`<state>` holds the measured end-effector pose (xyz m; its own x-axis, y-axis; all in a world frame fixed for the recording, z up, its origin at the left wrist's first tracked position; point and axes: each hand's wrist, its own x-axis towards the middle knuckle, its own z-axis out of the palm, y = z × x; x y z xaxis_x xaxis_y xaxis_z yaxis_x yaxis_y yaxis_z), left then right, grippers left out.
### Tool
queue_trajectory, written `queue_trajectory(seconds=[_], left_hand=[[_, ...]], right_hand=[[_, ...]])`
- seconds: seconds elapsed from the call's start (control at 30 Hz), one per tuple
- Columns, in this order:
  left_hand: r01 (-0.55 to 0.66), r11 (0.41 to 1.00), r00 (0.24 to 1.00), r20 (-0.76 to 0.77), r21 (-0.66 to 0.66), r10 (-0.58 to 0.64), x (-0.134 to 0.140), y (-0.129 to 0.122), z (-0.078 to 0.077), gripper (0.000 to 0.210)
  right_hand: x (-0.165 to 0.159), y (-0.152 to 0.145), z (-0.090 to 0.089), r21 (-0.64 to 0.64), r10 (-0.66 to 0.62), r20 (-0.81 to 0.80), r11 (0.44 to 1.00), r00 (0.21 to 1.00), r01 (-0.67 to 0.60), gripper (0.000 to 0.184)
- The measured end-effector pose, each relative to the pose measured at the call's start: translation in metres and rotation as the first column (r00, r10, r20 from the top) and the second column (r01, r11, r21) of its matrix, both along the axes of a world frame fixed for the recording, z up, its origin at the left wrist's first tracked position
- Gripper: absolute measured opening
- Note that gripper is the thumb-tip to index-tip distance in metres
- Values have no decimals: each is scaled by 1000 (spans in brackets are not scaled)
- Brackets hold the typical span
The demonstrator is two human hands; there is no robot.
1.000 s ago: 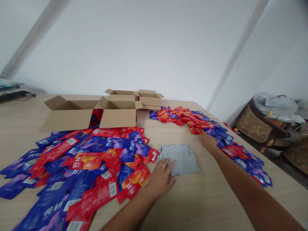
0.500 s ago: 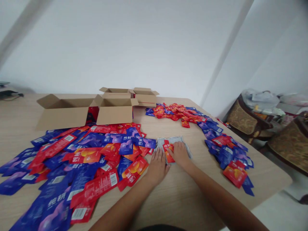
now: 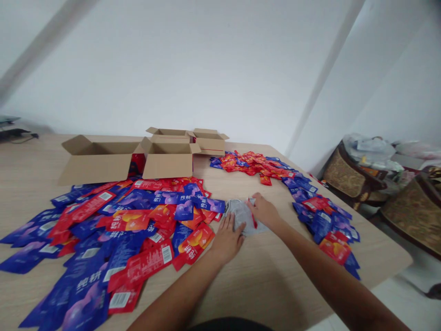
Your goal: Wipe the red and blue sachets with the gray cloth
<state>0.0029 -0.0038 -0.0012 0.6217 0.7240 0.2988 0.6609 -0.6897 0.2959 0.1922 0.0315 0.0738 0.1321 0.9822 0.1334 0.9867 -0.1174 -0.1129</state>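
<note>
A small grey cloth (image 3: 239, 212) lies on the table in front of me. My left hand (image 3: 227, 240) rests on its near left part, fingers spread and flat. At the cloth's right side, the fingers of my right hand (image 3: 264, 212) are closed on a red pouch (image 3: 253, 216), which stands tilted nearly edge-on, so its printed face is hidden. Just left of the cloth lies a blue pouch (image 3: 211, 204), the near end of a large heap of red and blue pouches.
Open cardboard boxes (image 3: 168, 164) stand behind the heap, a wide one (image 3: 96, 168) at left. A curved band of red and blue pouches (image 3: 253, 163) runs along the table's back and right side. Patterned chairs (image 3: 347, 177) piled with bags stand beyond the right edge.
The red pouch lay flat, face up on the cloth; now my right hand has tipped it up on edge. My left hand stays on the cloth. The view has shifted slightly.
</note>
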Motion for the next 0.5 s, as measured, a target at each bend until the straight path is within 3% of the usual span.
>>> queue_trajectory(seconds=[0.1,0.27,0.4,0.5], left_hand=[[10,1000,1000,12,11,-10,0,-1,1,40],[41,999,999,1,-11,-41,1,2,0,34],[52,998,999,11,-37,-51,1,5,-1,35],[57,998,998,14,-28,-57,0,5,0,36]], right_hand=[[-11,-2,-7,-69,41,22,997,999,-40,41],[-7,6,-37,-147,114,26,983,993,-109,52],[-5,30,-52,-64,119,-48,990,992,-122,55],[0,48,-50,21,59,-49,998,997,-58,56]])
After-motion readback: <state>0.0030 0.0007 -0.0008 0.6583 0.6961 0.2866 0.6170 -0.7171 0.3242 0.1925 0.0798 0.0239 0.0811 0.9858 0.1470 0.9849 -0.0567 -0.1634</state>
